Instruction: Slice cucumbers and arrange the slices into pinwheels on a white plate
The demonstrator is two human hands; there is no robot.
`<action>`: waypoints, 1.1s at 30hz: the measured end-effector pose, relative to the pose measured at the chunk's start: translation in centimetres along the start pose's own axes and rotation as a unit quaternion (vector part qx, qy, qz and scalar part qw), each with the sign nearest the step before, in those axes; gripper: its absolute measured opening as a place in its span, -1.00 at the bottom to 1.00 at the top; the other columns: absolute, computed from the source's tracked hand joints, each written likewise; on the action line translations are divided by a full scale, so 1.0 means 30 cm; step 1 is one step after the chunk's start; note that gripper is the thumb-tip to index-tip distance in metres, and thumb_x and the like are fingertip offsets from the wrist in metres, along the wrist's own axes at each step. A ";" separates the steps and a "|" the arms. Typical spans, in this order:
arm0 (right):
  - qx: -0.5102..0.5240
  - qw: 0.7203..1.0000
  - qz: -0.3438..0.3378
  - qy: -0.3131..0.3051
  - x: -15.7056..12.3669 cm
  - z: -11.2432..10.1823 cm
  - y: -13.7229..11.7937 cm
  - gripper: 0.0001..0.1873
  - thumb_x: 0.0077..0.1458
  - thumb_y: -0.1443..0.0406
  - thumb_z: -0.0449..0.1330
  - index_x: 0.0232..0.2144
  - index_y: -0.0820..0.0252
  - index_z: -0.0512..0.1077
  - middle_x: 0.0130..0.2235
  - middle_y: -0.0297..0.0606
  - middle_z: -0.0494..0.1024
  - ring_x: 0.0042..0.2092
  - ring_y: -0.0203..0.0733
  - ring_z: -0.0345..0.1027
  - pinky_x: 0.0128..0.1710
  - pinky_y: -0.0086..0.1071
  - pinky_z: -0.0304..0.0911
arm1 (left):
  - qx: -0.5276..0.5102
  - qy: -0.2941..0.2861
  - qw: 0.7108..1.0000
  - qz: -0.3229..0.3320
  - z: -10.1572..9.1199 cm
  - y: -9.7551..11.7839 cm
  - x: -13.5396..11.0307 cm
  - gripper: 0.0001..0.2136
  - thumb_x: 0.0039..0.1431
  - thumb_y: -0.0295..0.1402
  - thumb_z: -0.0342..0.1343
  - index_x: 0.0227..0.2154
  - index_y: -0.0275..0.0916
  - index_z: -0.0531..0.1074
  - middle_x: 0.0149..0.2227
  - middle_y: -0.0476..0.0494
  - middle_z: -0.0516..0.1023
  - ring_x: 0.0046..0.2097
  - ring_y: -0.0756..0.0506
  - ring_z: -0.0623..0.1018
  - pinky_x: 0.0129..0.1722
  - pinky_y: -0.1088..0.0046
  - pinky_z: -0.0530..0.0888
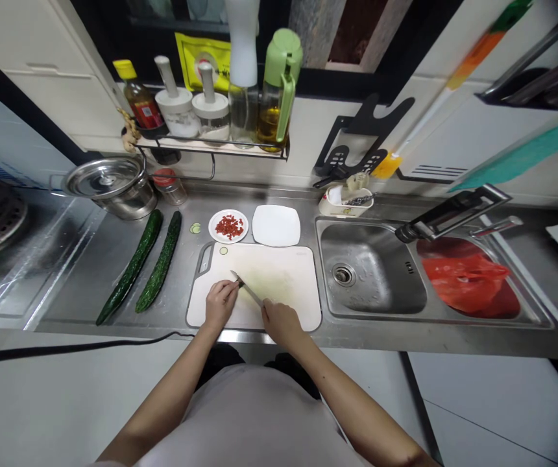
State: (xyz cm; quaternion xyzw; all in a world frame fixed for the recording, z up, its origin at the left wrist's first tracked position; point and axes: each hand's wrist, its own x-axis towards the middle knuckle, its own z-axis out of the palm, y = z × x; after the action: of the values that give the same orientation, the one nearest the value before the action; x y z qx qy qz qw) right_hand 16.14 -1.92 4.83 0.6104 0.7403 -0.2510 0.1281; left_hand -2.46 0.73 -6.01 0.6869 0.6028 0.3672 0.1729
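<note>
My right hand [281,321] is closed around the handle of a knife [251,292], its blade pointing up and left over the white cutting board [303,279]. Beside the blade tip, the fingers of my left hand [219,303] pinch a small dark green piece [241,283], which looks like cucumber. A thin cucumber slice [223,251] lies near the board's upper left corner. Just behind the board are a white plate with chopped red bits [229,226] and a square white plate [276,226]. Two whole cucumbers [132,266] [161,264] rest on the counter to the left.
Pale green slices [195,227] lie left of the plates. A lidded steel pot [113,185] and a red-capped jar [170,187] stand at the back left. Right of the board is a steel sink [374,272]; a red plastic bag [468,279] fills the second basin. Bottles line the wall rack [211,144].
</note>
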 end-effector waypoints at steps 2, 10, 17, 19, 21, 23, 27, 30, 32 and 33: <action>-0.007 1.000 -0.001 -0.003 -0.001 0.000 -0.006 -0.69 0.30 0.29 -0.16 -0.13 0.23 0.35 -0.26 -0.07 0.56 -0.21 -0.07 0.47 -0.29 -0.33 0.20 | 0.002 -0.002 1.000 -0.001 0.000 0.000 0.001 -0.78 0.25 -0.27 -0.01 -0.23 -0.13 0.54 -0.24 -0.14 0.54 -0.17 -0.08 0.51 -0.10 0.33 0.46; -0.038 0.998 0.008 -0.048 -0.029 -0.027 -0.040 -0.73 0.22 0.44 -0.09 -0.10 0.27 0.32 -0.26 -0.01 0.56 -0.15 -0.03 0.48 -0.28 -0.32 0.27 | 0.004 -0.003 1.000 0.015 -0.004 0.004 0.002 -0.79 0.25 -0.28 -0.01 -0.26 -0.14 0.53 -0.25 -0.14 0.53 -0.17 -0.07 0.50 -0.10 0.34 0.45; -0.021 0.997 0.016 -0.075 -0.048 -0.038 -0.043 -0.71 0.17 0.49 -0.07 -0.10 0.29 0.33 -0.25 0.00 0.57 -0.13 -0.02 0.49 -0.26 -0.32 0.29 | 0.012 -0.006 1.000 0.023 -0.003 0.006 -0.003 -0.80 0.25 -0.30 -0.01 -0.29 -0.16 0.53 -0.24 -0.14 0.52 -0.17 -0.07 0.49 -0.10 0.35 0.44; -0.019 0.997 0.015 -0.077 -0.047 -0.041 -0.048 -0.71 0.17 0.49 -0.06 -0.10 0.29 0.33 -0.24 0.00 0.57 -0.12 -0.02 0.49 -0.26 -0.31 0.30 | 0.011 -0.003 1.000 0.028 0.000 0.003 -0.004 -0.81 0.25 -0.31 0.00 -0.29 -0.17 0.53 -0.24 -0.14 0.52 -0.16 -0.07 0.49 -0.11 0.35 0.44; -0.020 0.997 0.016 -0.079 -0.043 -0.046 -0.054 -0.71 0.17 0.49 -0.05 -0.09 0.29 0.33 -0.24 0.00 0.57 -0.12 -0.02 0.49 -0.25 -0.31 0.31 | 0.007 0.005 0.999 0.035 0.003 -0.001 -0.003 -0.82 0.25 -0.33 0.01 -0.30 -0.18 0.52 -0.24 -0.15 0.52 -0.16 -0.07 0.49 -0.12 0.36 0.44; -0.022 0.996 0.016 -0.083 -0.039 -0.054 -0.059 -0.71 0.16 0.50 -0.04 -0.09 0.30 0.33 -0.23 0.01 0.57 -0.11 -0.02 0.48 -0.24 -0.31 0.31 | 0.002 0.015 0.999 0.044 0.004 -0.003 -0.001 -0.82 0.24 -0.35 0.01 -0.30 -0.19 0.52 -0.23 -0.15 0.52 -0.16 -0.07 0.49 -0.13 0.36 0.44; -0.023 0.996 0.009 -0.087 -0.034 -0.071 -0.060 -0.70 0.15 0.50 -0.04 -0.08 0.30 0.33 -0.23 0.01 0.56 -0.09 -0.02 0.48 -0.22 -0.31 0.32 | -0.001 0.027 0.998 0.058 0.003 -0.002 0.002 -0.84 0.23 -0.38 0.03 -0.29 -0.21 0.52 -0.24 -0.14 0.53 -0.18 -0.07 0.48 -0.14 0.37 0.44; -0.021 0.996 0.003 -0.084 -0.030 -0.075 -0.055 -0.71 0.15 0.49 -0.02 -0.09 0.29 0.34 -0.22 -0.01 0.57 -0.09 -0.03 0.48 -0.21 -0.30 0.33 | 0.001 0.023 0.998 0.060 0.002 -0.003 0.002 -0.84 0.23 -0.39 0.02 -0.28 -0.21 0.52 -0.25 -0.14 0.53 -0.18 -0.07 0.48 -0.14 0.37 0.44; -0.021 0.997 -0.002 -0.075 -0.025 -0.072 -0.055 -0.72 0.16 0.48 -0.04 -0.10 0.30 0.35 -0.24 -0.02 0.57 -0.10 -0.02 0.48 -0.21 -0.29 0.33 | 0.001 0.022 0.998 0.062 0.003 -0.004 0.001 -0.84 0.23 -0.39 0.03 -0.29 -0.21 0.52 -0.25 -0.14 0.53 -0.18 -0.07 0.48 -0.14 0.37 0.44; -0.023 0.997 -0.005 -0.068 -0.021 -0.070 -0.056 -0.72 0.17 0.48 -0.05 -0.11 0.31 0.35 -0.24 -0.01 0.57 -0.10 -0.02 0.48 -0.20 -0.29 0.34 | 0.002 0.022 0.998 0.063 0.003 -0.005 0.001 -0.85 0.23 -0.39 0.03 -0.30 -0.21 0.52 -0.25 -0.14 0.53 -0.18 -0.07 0.48 -0.14 0.37 0.44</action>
State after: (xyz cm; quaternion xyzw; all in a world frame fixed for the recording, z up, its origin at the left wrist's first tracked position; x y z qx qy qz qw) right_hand 14.91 -1.56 7.28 0.5851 0.7385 -0.2754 0.1908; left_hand -2.50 0.80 -6.17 0.7157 0.5626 0.3913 0.1348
